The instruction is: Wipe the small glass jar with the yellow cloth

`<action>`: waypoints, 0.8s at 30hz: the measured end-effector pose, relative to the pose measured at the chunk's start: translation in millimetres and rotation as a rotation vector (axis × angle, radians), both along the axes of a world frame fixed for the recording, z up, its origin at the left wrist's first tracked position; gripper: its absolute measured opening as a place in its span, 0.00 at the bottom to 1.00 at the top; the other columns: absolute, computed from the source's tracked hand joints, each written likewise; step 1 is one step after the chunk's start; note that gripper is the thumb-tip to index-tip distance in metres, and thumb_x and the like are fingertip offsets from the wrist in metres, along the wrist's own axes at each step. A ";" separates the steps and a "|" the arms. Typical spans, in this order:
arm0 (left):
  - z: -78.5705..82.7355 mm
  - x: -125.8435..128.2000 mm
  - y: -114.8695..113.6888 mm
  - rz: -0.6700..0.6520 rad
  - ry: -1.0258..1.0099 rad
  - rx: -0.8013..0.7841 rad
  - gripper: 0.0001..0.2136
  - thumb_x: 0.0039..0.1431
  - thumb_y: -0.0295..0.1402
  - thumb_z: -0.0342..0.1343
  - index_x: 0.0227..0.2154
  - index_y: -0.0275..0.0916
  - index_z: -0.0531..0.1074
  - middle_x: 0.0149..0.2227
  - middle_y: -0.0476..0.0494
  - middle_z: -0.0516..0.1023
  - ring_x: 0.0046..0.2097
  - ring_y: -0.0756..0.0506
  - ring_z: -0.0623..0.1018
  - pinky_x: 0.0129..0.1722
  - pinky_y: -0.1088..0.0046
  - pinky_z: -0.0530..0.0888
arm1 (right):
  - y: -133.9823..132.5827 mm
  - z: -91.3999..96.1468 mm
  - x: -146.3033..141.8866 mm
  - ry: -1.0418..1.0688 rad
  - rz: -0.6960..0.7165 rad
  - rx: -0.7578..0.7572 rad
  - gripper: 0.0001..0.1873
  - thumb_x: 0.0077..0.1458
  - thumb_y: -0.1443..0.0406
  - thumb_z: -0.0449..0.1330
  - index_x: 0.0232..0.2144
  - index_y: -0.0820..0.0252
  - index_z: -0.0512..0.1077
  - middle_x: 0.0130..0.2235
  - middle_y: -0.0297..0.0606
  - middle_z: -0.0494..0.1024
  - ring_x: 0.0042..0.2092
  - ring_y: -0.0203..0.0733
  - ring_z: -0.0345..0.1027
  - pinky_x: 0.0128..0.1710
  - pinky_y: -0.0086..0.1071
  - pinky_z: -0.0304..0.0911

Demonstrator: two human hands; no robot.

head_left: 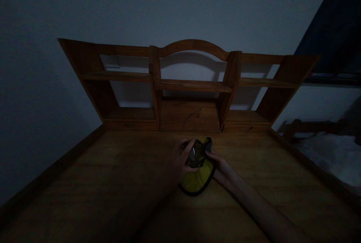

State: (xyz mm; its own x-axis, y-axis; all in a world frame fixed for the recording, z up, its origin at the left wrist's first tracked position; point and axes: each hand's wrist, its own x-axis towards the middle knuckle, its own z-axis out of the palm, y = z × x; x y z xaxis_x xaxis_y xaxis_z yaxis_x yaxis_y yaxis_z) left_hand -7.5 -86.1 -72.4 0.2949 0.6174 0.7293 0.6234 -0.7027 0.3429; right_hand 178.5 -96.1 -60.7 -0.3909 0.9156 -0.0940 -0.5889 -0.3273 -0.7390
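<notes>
The scene is dim. My left hand (179,160) and my right hand (221,166) meet over a wooden desk (98,183). Between them I hold a small dark glassy object (196,154), with fingers of both hands closed round its sides. Under it lies a yellow cloth with a dark edge (197,181), draped partly over my right hand and resting on the desk.
A wooden shelf unit (191,85) with several open compartments stands at the back of the desk against a pale wall. Raised wooden rails run along the desk's left and right sides. A bed with pale bedding (329,156) lies to the right.
</notes>
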 end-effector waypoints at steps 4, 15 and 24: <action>0.4 -0.2 -0.6 0.006 0.005 0.001 0.47 0.40 0.38 0.70 0.62 0.46 0.50 0.55 0.37 0.59 0.57 0.36 0.66 0.55 0.57 0.69 | -1.5 2.6 0.0 -0.012 0.009 -0.004 0.16 0.54 0.66 0.62 0.46 0.62 0.73 0.44 0.41 0.80 0.45 0.43 0.73 0.50 0.36 0.63; 5.1 1.0 -3.1 0.045 -0.029 0.006 0.45 0.39 0.39 0.70 0.60 0.45 0.52 0.53 0.37 0.62 0.54 0.37 0.68 0.53 0.58 0.71 | -1.9 -0.2 1.8 0.033 0.018 -0.126 0.11 0.51 0.69 0.59 0.39 0.63 0.75 0.39 0.39 0.81 0.43 0.44 0.74 0.50 0.38 0.64; 1.4 0.5 -4.4 0.047 0.045 0.053 0.48 0.35 0.39 0.72 0.60 0.45 0.54 0.53 0.36 0.60 0.55 0.36 0.68 0.54 0.58 0.71 | -0.7 1.2 0.1 -0.002 -0.030 -0.129 0.06 0.51 0.64 0.60 0.30 0.60 0.77 0.33 0.37 0.82 0.41 0.46 0.75 0.48 0.38 0.64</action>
State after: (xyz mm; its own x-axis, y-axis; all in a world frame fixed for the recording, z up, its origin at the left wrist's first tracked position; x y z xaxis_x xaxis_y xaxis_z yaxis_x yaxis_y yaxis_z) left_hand -6.9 -90.5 -71.1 0.2997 0.5922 0.7480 0.6700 -0.6888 0.2769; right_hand 178.5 -96.8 -59.5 -0.3636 0.9070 -0.2125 -0.5981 -0.4021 -0.6933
